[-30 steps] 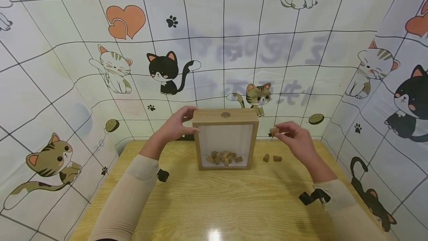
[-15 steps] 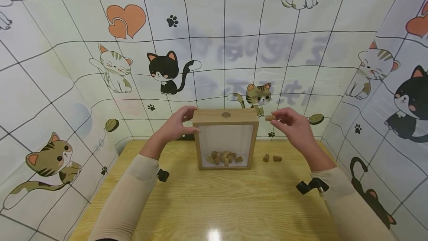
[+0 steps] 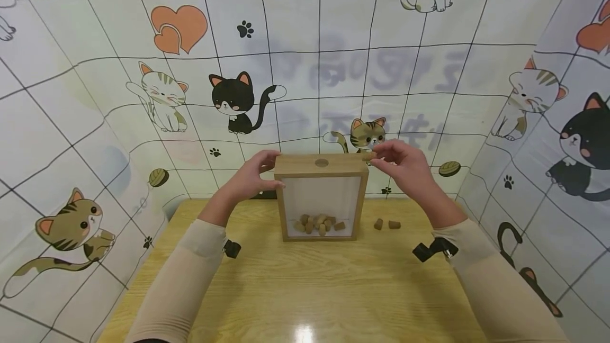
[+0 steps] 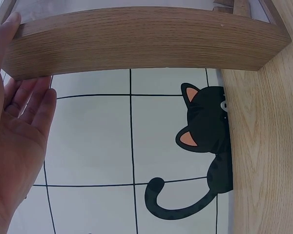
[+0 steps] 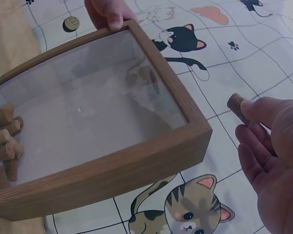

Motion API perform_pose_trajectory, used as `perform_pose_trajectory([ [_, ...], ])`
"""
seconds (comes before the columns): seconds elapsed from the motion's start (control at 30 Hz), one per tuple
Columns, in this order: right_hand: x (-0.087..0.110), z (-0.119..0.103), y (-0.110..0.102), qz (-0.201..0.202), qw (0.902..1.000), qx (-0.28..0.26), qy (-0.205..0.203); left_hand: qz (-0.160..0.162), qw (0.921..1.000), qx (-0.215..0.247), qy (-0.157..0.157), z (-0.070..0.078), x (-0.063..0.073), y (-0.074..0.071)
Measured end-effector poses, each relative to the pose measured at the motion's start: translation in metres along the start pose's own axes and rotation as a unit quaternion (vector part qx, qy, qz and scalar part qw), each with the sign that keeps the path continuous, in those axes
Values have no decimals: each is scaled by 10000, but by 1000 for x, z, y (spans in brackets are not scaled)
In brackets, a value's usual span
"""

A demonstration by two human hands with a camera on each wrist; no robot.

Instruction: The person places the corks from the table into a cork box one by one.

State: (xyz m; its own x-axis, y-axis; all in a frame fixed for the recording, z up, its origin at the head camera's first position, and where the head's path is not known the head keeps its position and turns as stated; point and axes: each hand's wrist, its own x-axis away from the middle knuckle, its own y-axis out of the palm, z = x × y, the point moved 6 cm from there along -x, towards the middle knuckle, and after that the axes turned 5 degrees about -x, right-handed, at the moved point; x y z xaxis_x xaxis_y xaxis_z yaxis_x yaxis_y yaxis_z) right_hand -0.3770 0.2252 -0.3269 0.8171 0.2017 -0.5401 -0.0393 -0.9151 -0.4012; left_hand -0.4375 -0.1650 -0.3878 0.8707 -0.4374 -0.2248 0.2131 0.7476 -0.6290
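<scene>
A shallow wooden box with a clear front and a round hole in its top stands upright on the table. Several corks lie at its bottom behind the pane. My left hand grips the box's upper left corner, thumb on the front frame and fingers behind; the left wrist view shows the fingers around the wooden side. Between thumb and fingertips, my right hand pinches one cork beside the box's top right corner.
Two loose corks lie on the wooden table to the right of the box. Close behind the box rises a white wall covering with printed cats and grid lines, which continues along both sides.
My right hand has lifted the cork from beside the box and moved it left, up to the level of the box's top. My left hand and the box have stayed in place.
</scene>
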Motion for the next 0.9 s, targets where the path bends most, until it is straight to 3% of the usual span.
perform_pose_trajectory([
  [0.43, -31, -21, 27, -511, 9964, 480, -479, 20, 10000, -38, 4, 0, 1, -2],
  [0.73, -50, -26, 50, -929, 9937, 404, -472, 5, 10000, -15, 36, 2, 1, -2],
  [0.9, -56, -32, 64, -1255, 9881, 633, -625, 6, 10000, -64, 31, 1, 0, -2],
])
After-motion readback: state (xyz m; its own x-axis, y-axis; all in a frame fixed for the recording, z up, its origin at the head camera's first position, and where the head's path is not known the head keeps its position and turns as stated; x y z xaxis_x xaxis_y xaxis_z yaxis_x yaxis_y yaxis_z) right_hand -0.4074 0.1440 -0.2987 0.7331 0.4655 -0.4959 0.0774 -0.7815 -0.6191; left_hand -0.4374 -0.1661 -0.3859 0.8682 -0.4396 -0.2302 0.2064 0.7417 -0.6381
